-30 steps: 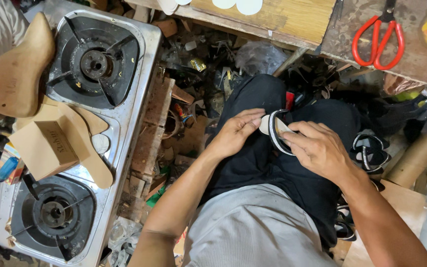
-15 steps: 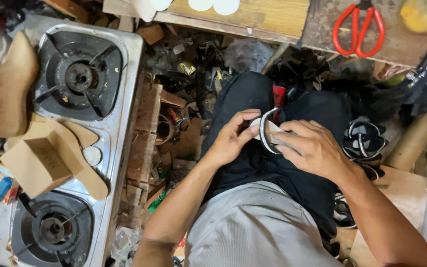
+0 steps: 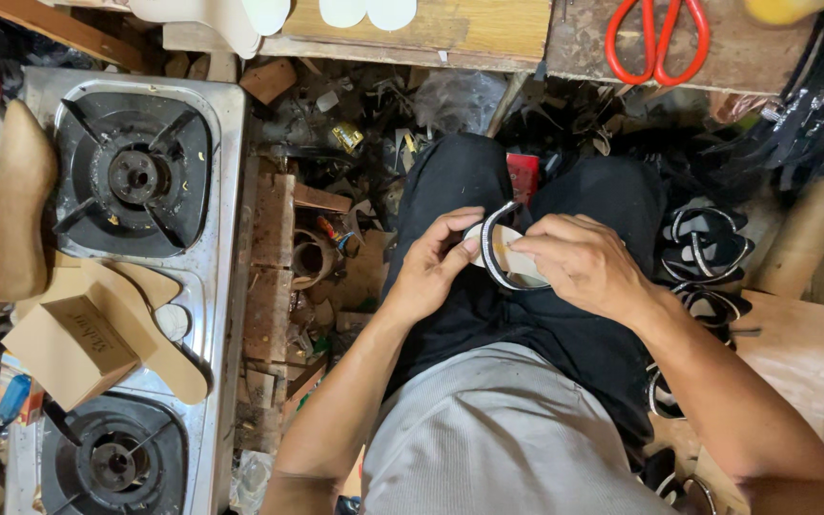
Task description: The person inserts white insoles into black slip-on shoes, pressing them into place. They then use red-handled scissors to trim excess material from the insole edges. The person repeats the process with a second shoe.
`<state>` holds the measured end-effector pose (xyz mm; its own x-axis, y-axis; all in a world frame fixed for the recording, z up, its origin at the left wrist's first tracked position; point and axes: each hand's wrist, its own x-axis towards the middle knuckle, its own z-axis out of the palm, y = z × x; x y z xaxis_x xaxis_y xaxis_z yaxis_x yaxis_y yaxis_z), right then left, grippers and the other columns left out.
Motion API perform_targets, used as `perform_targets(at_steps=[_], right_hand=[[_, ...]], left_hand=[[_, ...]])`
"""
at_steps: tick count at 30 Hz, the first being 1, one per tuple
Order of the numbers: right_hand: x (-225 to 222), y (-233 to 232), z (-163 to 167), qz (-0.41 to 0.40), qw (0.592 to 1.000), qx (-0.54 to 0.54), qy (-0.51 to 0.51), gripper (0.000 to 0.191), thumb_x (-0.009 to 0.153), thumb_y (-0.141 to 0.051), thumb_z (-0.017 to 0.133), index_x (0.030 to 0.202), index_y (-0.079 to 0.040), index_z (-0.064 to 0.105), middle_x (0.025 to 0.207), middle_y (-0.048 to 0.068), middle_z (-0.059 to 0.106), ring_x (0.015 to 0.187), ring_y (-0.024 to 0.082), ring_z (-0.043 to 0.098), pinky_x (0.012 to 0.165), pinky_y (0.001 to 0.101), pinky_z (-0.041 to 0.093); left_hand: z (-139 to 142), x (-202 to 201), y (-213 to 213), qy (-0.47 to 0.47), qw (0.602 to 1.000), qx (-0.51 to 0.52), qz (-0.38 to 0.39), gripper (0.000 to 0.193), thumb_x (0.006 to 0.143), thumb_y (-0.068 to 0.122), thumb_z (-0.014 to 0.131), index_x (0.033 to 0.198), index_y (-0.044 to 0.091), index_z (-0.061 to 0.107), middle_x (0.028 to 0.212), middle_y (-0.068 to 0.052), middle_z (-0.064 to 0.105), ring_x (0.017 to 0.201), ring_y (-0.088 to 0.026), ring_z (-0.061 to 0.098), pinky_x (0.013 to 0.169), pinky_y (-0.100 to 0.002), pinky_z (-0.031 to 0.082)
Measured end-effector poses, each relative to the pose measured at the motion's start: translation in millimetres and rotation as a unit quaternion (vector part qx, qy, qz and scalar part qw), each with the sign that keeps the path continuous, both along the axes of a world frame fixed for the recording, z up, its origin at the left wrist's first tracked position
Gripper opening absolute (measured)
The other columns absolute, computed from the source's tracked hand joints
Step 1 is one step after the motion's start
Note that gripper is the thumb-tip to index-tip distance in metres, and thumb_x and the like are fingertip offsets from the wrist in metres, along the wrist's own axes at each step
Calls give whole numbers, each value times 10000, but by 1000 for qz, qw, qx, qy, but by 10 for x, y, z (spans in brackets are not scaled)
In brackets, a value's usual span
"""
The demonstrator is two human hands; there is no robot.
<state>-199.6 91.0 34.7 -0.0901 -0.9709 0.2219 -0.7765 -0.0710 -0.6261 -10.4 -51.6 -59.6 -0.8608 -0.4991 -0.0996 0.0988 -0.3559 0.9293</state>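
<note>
A: Both hands over the lap. Left hand [image 3: 431,272] pinches the near edge of a pale sandal sole [image 3: 510,259], thumb & fingers pressed on its black-white strap [image 3: 484,250].

B: Right hand [image 3: 579,267]?

A: Curled over the sole's far side, fingers closed on it. Sole sits btwn the knees, on black trousers [image 3: 545,324].

B: Surroundings?

A: Two-burner gas stove [image 3: 226,286] at left w/ a cardboard box [image 3: 69,348]; red scissors [image 3: 658,43] up on the wooden bench.
</note>
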Motion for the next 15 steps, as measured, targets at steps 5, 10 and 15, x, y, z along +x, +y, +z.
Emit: perform_targets(at_steps=[5, 10, 15], right_hand=[[5, 12, 16, -3, 1000, 3, 2, 233, 830, -6, 639, 1033, -54, 742, 951, 74, 690, 851, 287, 669, 773, 413, 510], [17, 41, 3, -8, 1000, -8, 11, 238, 824, -7, 638, 1033, -51, 744, 952, 78, 687, 857, 291, 668, 781, 415, 512], [31, 74, -27, -25, 1000, -7, -7, 244, 829, -9, 644, 1045, -62, 744, 969, 76, 696, 851, 294, 666, 781, 413, 524]], left_hand=[[72, -23, 9, -18, 1000, -1, 6, 274, 1041, 37, 576, 1311, -4, 594, 1420, -90, 587, 1205, -155, 615, 1026, -309, 520], [99, -50, 16, -26, 999, -7, 18, 227, 1041, 35, 582, 1261, -10, 616, 1367, -93, 616, 1159, -148, 633, 984, -298, 544], [91, -42, 4, -29, 999, -41, 15, 214, 1043, 30, 589, 1250, -14, 619, 1330, -94, 633, 1120, -139, 638, 957, -289, 542]])
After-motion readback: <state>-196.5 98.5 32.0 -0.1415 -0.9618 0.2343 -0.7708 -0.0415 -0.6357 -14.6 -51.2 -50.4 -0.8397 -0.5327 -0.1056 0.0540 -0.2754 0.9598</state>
